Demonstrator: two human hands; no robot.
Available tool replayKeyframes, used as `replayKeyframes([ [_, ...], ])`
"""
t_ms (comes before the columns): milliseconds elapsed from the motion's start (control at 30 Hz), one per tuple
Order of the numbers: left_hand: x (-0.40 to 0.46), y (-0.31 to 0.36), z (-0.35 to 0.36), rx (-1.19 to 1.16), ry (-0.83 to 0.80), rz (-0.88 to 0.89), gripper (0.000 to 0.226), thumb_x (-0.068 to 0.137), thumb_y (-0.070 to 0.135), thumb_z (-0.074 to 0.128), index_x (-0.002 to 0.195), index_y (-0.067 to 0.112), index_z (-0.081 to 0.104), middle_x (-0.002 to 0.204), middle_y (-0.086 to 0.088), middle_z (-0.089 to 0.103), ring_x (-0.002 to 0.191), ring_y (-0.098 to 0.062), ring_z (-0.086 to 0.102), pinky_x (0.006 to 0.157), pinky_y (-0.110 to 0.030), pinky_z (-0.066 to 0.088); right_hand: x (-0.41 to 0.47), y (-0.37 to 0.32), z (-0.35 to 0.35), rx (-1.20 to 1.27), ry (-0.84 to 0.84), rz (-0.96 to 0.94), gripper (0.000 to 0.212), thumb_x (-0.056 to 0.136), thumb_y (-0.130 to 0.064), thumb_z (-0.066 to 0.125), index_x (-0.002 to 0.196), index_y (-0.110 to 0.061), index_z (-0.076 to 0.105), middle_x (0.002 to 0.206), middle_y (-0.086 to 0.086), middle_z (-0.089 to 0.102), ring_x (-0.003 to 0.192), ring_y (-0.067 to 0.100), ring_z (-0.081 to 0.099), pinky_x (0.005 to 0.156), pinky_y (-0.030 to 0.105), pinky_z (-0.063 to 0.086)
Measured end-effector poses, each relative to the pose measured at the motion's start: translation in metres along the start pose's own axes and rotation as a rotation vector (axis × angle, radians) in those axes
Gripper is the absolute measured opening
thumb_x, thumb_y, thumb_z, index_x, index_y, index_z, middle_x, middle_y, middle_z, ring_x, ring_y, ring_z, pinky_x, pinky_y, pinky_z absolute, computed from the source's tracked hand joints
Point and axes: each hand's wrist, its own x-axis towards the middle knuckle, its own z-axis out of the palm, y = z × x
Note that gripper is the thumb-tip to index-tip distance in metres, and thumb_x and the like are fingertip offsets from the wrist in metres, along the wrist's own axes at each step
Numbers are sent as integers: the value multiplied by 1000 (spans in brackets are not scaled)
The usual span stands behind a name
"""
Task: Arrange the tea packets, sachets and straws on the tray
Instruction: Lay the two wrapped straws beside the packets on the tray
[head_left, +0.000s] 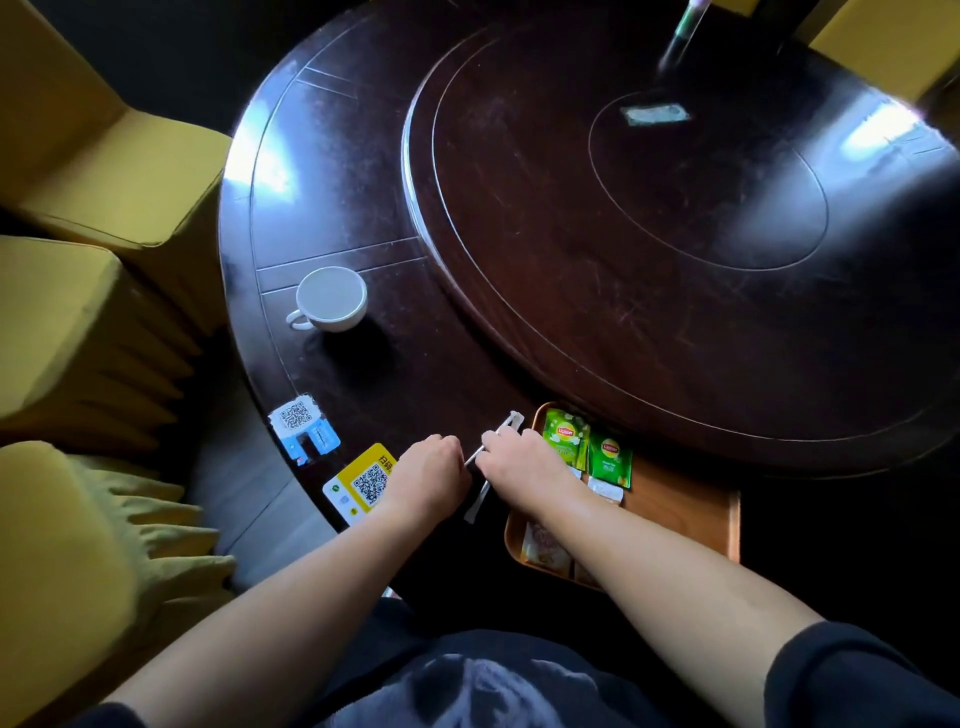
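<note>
While two green tea packets (587, 449) lie flat at the far end of the wooden tray (680, 512), the right hand (522, 460) pinches wrapped straws (501, 434) just left of it, and the left hand (428, 475) rests curled beside them, grip indiscernible.

Green tea packets (587, 448), orange tray (675, 512), white cup (331, 300), dk brown table (363, 208), yellow QR card (363, 480).

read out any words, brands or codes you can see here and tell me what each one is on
"Lipton": on the left green tea packet on the tray.
"Lipton": on the right green tea packet; smaller print unreadable.
"扫码": on the yellow QR card; its other marks too small.
Blue-and-white QR sticker: code only, no legible words.
Pale sachets: print blurred.
</note>
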Motion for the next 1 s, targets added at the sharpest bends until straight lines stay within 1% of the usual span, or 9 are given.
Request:
replayKeyframes([
  [100,-1,-3,-5,-60,2,-52,12,83,27,55,79,18,62,83,-2,63,79,-25,61,65,-32,43,0,2,1,14,13,-28,14,63,-14,77,64,-21,65,72,-3,61,67,20,62,46,29,27],
  [233,-4,-13,-14,-140,38,-110,10,81,27,59,81,19,66,82,0,67,79,-21,63,65,-30,47,-1,6,0,0,24,-53,17,60,-13,77,62,-21,62,67,-3,57,61,19,58,44,29,26],
  [467,-11,-26,-29,-176,39,-180,10,81,27,62,81,19,67,80,2,69,78,-19,63,66,-29,49,6,10,6,-58,17,-129,16,66,-8,72,66,-20,62,68,-3,56,63,20,55,48,31,29],
  [533,-13,-26,-31,-192,37,-197,10,82,27,62,81,19,67,80,3,69,78,-18,63,66,-29,48,9,9,2,-68,-8,-144,13,71,-7,70,72,-19,65,74,-1,57,68,22,56,51,32,34],
  [633,-15,-25,-34,-213,35,-218,9,82,28,63,81,21,67,79,5,67,75,-14,60,65,-27,45,12,8,-2,-64,-47,-172,12,83,-9,62,93,-15,65,93,3,58,88,25,55,61,38,42],
  [733,-17,-24,-37,-243,29,-240,8,82,29,63,80,22,67,74,8,65,69,-9,57,60,-24,42,13,9,-6,-34,-42,-184,16,86,-14,61,101,-16,64,100,2,59,96,26,53,63,38,40],
  [867,-17,-26,-37,-334,10,-301,10,80,32,66,73,25,65,70,9,66,66,-2,58,53,-21,41,11,8,-9,121,54,-153,14,80,-19,64,94,-17,64,92,2,62,92,26,55,59,36,38],
  [933,-16,-25,-39,-407,26,-323,10,80,31,67,72,24,66,67,7,67,64,-4,60,52,-20,41,7,8,-13,302,133,-51,9,78,-20,66,85,-15,62,86,4,62,88,28,56,58,37,44],
  [1000,-13,-23,-41,-507,49,-329,9,81,27,68,74,22,68,66,5,68,61,-7,60,53,-21,42,2,11,-19,514,201,65,8,79,-21,64,83,-16,59,84,3,61,88,27,55,63,42,52],
])
